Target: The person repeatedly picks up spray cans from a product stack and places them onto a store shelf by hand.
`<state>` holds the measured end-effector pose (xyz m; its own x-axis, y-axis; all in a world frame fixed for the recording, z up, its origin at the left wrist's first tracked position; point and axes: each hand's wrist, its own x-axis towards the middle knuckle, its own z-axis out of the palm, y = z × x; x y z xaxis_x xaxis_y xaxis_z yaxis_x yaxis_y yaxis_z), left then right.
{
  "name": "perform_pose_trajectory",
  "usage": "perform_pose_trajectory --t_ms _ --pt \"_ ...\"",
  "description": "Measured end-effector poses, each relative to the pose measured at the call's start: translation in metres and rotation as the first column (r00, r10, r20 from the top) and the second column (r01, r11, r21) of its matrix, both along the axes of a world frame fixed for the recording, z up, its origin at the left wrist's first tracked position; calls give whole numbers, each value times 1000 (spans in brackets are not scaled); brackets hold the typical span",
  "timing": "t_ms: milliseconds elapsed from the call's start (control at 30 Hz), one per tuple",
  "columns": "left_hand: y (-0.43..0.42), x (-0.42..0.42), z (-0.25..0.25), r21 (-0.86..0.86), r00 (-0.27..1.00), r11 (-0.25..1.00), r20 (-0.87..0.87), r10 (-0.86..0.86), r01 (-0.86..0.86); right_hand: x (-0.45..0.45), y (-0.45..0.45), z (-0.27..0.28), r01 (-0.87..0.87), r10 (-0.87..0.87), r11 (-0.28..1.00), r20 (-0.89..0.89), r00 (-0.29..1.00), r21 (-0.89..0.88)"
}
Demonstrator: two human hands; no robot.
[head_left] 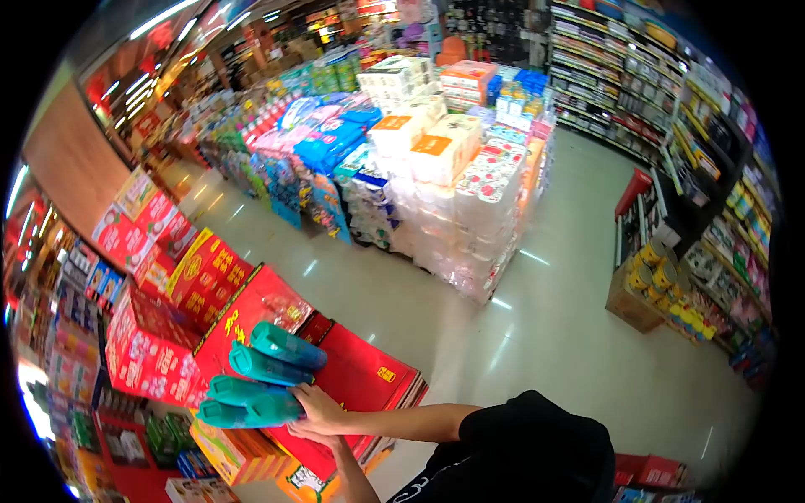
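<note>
Several teal bottles stand or lean close together over a red box top, at the lower left of the head view. My right hand reaches in from the right, its fingers closed against the lower end of a near teal bottle. Just below it, my left hand touches the underside of the same group, its fingers curled and partly hidden. Beyond my hands are two more teal bottles, apart from the near pair.
Red and yellow cartons rise behind the bottles. A large stack of wrapped paper packs stands across the aisle. On the right are shelves and a cardboard box of yellow cans. Orange boxes sit below the bottles.
</note>
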<state>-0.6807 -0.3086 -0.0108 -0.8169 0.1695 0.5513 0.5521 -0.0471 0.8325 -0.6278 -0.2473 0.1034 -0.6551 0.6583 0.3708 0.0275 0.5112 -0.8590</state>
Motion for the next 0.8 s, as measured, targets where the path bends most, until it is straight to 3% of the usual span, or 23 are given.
perform_pose_trajectory --t_ms 100,233,300,333,400,500,600,667,800 --pt "1 39 4 -4 995 998 -77 61 -61 40 11 1 -92 92 996 -33 995 -17" --pt "16 117 34 -88 986 996 -159 -47 33 121 40 11 -128 120 991 -142 983 -49" --pt "25 152 30 -126 981 976 -62 -186 177 166 55 11 -101 84 991 -175 981 -92" --pt "32 175 32 -114 962 956 -8 -273 271 191 61 12 -93 46 976 -232 972 -197" --pt "51 229 41 -69 900 898 69 -430 434 246 73 11 25 -71 975 -202 977 -221" --pt "78 313 63 63 690 707 177 -702 704 329 90 4 228 -273 949 -203 940 -220" --pt "112 382 52 75 430 454 215 -877 888 424 106 6 409 -442 888 -150 884 -210" --pt "138 434 41 65 265 285 214 -940 956 490 121 -4 501 -531 843 -163 831 -195" --pt "168 546 50 -85 86 64 288 -954 994 611 125 -6 672 -714 700 -222 664 -242"
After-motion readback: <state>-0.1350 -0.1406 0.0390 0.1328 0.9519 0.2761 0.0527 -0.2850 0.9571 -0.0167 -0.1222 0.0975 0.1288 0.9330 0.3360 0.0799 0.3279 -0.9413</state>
